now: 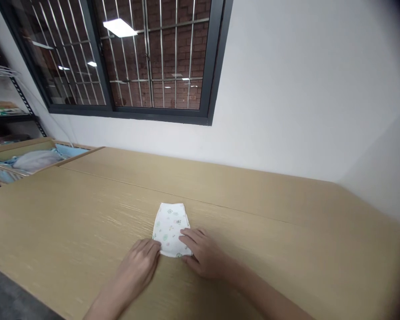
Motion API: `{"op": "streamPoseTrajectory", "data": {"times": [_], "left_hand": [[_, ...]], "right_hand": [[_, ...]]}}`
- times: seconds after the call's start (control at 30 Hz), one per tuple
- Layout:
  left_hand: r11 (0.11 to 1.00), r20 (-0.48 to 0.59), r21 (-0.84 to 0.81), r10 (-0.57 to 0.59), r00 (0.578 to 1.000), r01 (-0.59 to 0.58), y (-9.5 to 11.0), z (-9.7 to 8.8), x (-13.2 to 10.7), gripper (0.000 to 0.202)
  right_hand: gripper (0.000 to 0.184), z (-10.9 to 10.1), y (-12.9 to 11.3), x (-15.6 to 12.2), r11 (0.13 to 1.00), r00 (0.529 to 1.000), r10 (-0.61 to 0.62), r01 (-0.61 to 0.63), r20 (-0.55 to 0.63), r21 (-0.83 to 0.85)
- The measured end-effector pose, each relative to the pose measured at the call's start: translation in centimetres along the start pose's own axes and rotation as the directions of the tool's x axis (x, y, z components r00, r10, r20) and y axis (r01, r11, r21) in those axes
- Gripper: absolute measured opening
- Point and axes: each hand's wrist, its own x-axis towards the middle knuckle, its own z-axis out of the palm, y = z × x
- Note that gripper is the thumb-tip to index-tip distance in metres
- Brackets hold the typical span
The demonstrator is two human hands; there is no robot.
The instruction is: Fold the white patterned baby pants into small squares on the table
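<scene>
A small white cloth printed with little green and pink figures lies on the wooden table, narrower at its far end. It seems to have more than one layer, as a second edge shows along its right side. At its near left corner, my left hand is closed, with the fingertips pinching the edge. My right hand rests over the right side with its fingers stretched across the fabric and the thumb apart near the bottom edge. The cloth's near right corner is partly hidden by that hand.
The wooden table runs back to a white wall below a barred window. At the far left stands a wooden-edged bin with blue and white fabric in it. Behind that is a black shelf rack.
</scene>
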Motion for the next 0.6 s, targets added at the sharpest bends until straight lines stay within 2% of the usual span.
{"op": "streamPoseTrajectory", "data": {"times": [0.1, 0.2, 0.3, 0.37, 0.47, 0.5, 0.6], "left_hand": [[0.991, 0.066, -0.09, -0.092, 0.994, 0.097, -0.1, -0.9, 0.8, 0.029], [0.961, 0.134, -0.198, -0.171, 0.976, 0.195, -0.3, -2.2, 1.6, 0.03], [0.92, 0.189, -0.294, -0.21, 0.959, 0.259, -0.7, -3.1, 1.9, 0.03], [0.901, 0.227, -0.337, -0.205, 0.952, 0.274, -1.4, -3.1, 2.0, 0.024], [0.893, 0.263, -0.375, -0.157, 0.952, 0.25, -2.9, -2.3, 2.4, 0.06], [0.887, 0.273, -0.395, -0.136, 0.952, 0.239, -3.5, -2.0, 2.8, 0.063], [0.849, 0.316, -0.47, -0.092, 0.944, 0.24, -5.1, -1.8, 4.5, 0.054]], "right_hand": [[0.035, 0.5, 0.1, 0.2, 0.998, 0.999, -0.033, 0.033, -0.016, -0.052], [0.041, 0.7, 0.1, 0.2, 0.997, 0.997, -0.065, 0.063, -0.041, -0.052], [0.045, 0.9, 0.4, 0.2, 1.0, 0.996, -0.025, 0.026, -0.084, 0.003], [0.044, 1.1, 0.8, 0.3, 0.999, 0.992, 0.008, -0.002, -0.125, 0.041], [0.038, 1.4, 1.6, 0.7, 0.995, 0.984, 0.032, -0.014, -0.175, 0.103], [0.035, 1.4, 1.8, 0.9, 0.992, 0.982, 0.043, -0.02, -0.185, 0.123], [0.022, 0.9, 2.3, 1.9, 0.979, 0.978, 0.108, -0.073, -0.178, 0.191]]}}
